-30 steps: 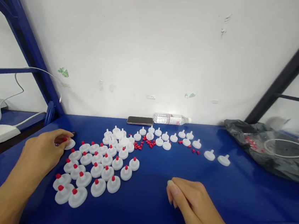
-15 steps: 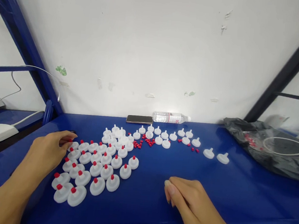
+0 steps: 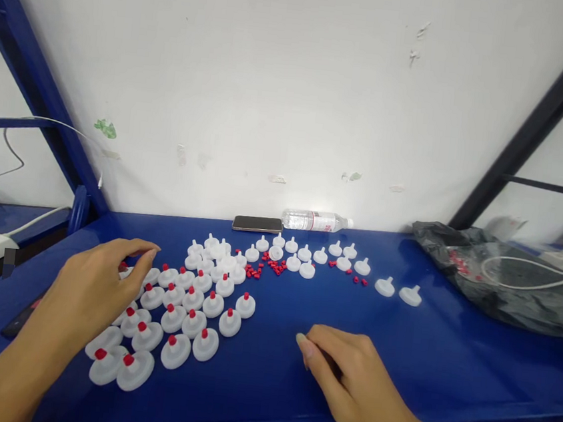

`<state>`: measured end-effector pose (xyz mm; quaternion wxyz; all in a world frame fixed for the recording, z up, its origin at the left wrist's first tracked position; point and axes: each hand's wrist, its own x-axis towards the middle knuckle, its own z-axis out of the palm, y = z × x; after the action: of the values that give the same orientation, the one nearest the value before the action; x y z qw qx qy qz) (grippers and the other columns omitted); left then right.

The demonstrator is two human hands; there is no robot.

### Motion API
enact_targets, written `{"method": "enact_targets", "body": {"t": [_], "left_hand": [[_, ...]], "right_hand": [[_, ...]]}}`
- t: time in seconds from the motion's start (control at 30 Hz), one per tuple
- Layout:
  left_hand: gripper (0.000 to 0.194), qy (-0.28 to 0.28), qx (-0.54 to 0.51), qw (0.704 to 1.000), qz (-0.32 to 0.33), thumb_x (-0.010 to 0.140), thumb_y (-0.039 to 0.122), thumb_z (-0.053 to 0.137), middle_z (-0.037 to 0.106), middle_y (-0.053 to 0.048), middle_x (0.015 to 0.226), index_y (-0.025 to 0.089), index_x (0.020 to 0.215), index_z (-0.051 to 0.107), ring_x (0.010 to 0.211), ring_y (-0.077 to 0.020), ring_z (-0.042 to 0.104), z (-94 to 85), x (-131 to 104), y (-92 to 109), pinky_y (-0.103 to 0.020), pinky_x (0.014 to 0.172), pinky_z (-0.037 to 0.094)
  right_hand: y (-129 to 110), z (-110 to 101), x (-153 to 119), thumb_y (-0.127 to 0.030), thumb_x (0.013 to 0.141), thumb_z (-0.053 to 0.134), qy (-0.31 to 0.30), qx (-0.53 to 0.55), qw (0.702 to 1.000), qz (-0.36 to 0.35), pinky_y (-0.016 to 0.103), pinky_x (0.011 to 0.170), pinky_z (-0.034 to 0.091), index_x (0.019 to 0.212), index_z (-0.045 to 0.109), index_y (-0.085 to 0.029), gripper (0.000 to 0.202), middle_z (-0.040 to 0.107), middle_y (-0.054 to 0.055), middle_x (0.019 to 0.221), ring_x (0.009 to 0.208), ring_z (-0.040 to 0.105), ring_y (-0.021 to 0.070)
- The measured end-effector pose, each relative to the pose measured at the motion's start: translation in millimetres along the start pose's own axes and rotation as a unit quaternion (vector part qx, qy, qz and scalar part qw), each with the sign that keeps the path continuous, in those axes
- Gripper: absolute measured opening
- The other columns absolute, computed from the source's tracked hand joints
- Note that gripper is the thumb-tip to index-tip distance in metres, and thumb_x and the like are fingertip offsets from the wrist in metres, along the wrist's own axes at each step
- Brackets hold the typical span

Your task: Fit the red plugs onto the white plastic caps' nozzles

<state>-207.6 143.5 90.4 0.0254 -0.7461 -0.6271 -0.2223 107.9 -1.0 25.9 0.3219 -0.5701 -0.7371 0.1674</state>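
My left hand (image 3: 95, 285) is over the left end of a group of white discs with stems (image 3: 212, 305), each topped by a red cap (image 3: 172, 340). Its thumb and forefinger reach out to the right, with a gap behind their tips and nothing visible between them. Above the bare blue table at centre right, my right hand (image 3: 361, 387) is closed, thumb against curled fingers; anything inside is hidden. Behind the capped rows, uncapped white discs (image 3: 221, 252) are heaped together. Small loose red caps (image 3: 276, 265) lie to the right of that heap, among more uncapped discs (image 3: 307, 269).
A phone (image 3: 257, 224) and a clear plastic bottle (image 3: 315, 221) lie along the wall. A dark plastic bag (image 3: 493, 307) covers the right rear, with a white cable (image 3: 527, 262) across it. A black object (image 3: 23, 318) lies beside my left wrist. Blue frame posts (image 3: 49, 72) rise at the left.
My left hand has come away from a capped disc at the left edge and moved right and slightly up, its fingers extending. My right hand stays closed in about the same place. The view has shifted slightly.
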Motion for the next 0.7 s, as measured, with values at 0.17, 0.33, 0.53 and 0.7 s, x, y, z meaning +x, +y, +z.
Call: {"method": "enact_targets", "body": {"t": [0.17, 0.33, 0.53, 0.7], "left_hand": [[0.039, 0.07, -0.027, 0.997, 0.015, 0.094, 0.051, 0.049, 0.073, -0.003, 0.114, 0.024, 0.111, 0.07, 0.099, -0.0247, 0.07, -12.0, -6, -3, -0.038, 0.093, 0.051], [0.055, 0.081, -0.035, 0.995, 0.05, 0.084, 0.07, 0.053, 0.054, -0.006, 0.144, 0.027, 0.112, 0.072, 0.107, -0.029, 0.069, -15.9, -10, -15, -0.047, 0.096, 0.054], [0.049, 0.126, -0.064, 0.988, 0.067, 0.089, 0.069, 0.05, 0.056, 0.0, 0.143, 0.032, 0.113, 0.07, 0.102, -0.0252, 0.072, -17.0, -18, -9, -0.042, 0.085, 0.059], [0.04, 0.143, -0.06, 0.984, 0.091, 0.092, 0.063, 0.049, 0.064, 0.004, 0.13, 0.034, 0.107, 0.072, 0.087, -0.0172, 0.073, -20.3, -23, -6, -0.029, 0.059, 0.057]], "right_hand": [[-9, -5, 34, -0.034, 0.109, 0.042, 0.003, -0.116, 0.992, -0.046, 0.029, 0.059, 0.024, 0.075, 0.048, -0.021, 0.037, 0.057, -0.003, 0.066, 0.056, 0.048, 0.0116], [-27, -15, 94, -0.033, 0.107, 0.046, -0.013, -0.281, 0.956, -0.083, 0.029, 0.056, 0.021, 0.09, 0.064, -0.02, 0.028, 0.071, 0.002, 0.073, 0.06, 0.061, 0.0154], [-44, 4, 162, -0.045, 0.108, 0.038, -0.047, -0.35, 0.93, -0.105, 0.03, 0.064, 0.038, 0.088, 0.074, -0.016, 0.05, 0.075, 0.012, 0.081, 0.077, 0.072, 0.0256], [-51, 26, 195, -0.045, 0.102, 0.048, -0.068, -0.338, 0.932, -0.109, 0.031, 0.065, 0.043, 0.085, 0.076, -0.015, 0.045, 0.077, 0.014, 0.085, 0.078, 0.072, 0.0269]]}}
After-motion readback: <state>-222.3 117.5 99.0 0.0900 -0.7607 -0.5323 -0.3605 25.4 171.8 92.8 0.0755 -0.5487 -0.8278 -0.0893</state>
